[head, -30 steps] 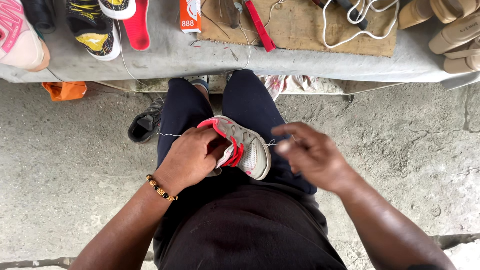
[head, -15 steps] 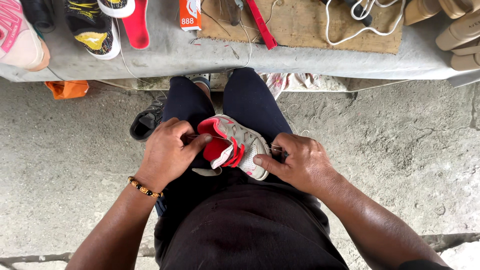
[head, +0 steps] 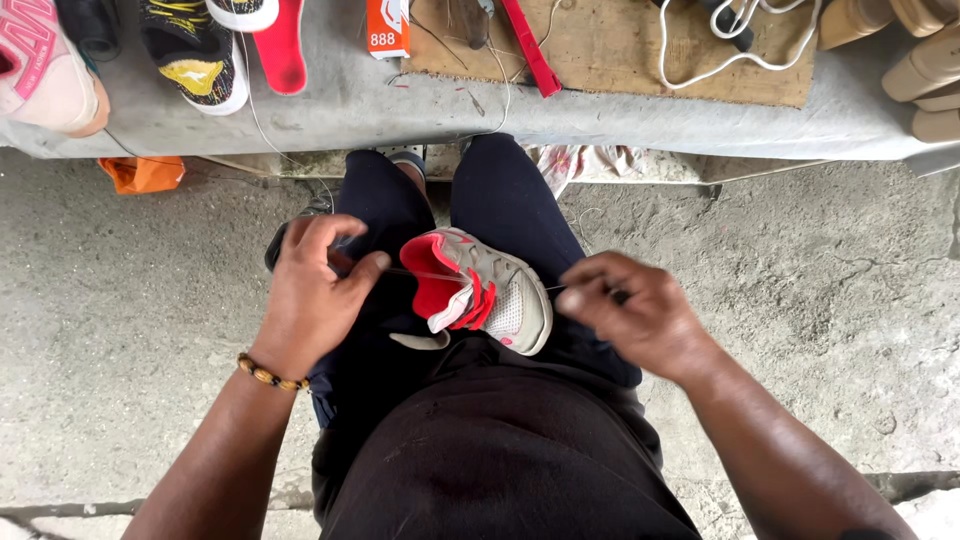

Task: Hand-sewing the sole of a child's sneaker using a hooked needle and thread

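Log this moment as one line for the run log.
left hand: pinching thread | right hand: pinching thread, pulled taut | small grey and red shoe: on lap between hands | bench: ahead

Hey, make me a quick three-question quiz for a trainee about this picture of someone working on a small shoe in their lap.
1. True or false: the shoe rests on the person's lap.
2. Which hand wears the bracelet? A) left B) right C) neither
3. Fill in: a thin ____ runs from the left hand into the shoe.

Key
1. True. The grey shoe with the red lining lies on the dark trousers, between both hands.
2. A. The beaded bracelet sits on the left wrist; the right hand has none.
3. Thread. The left fingers pinch it; a strand also shows by the right hand.
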